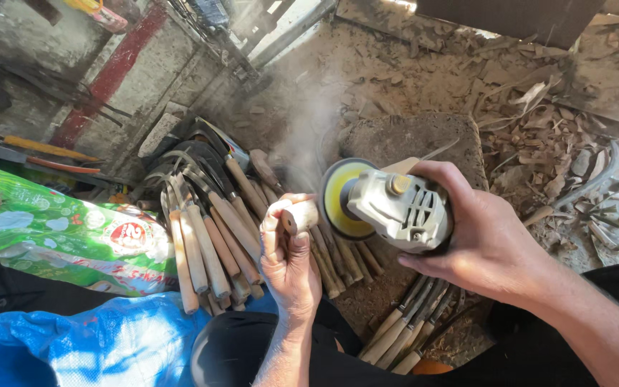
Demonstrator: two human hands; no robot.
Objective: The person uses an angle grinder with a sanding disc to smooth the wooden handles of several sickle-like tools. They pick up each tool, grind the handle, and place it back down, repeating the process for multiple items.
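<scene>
Head view: we look down on our left hand [289,261], whose fingers [272,228] are wrapped tight around a short pale wooden handle [301,215], held end-up just beside the yellow sanding disc [339,198]. Our right hand [483,240] has its fingers closed around the body of the grey handheld angle grinder [400,208] that carries that disc; the disc's face meets the handle's end, and a thin haze of dust [309,122] rises above them. Behind the left hand lies a heap of dark curved sickle blades with light wooden handles [209,229], fanned out on the ground. A second bundle of wooden-handled tools [404,326] lies below the grinder. Beyond the disc sits a flat grey stone block [424,140], with wood shavings [539,136] scattered to its right. At left we see a green printed plastic sack [59,233] and a blue plastic sheet [102,344].
</scene>
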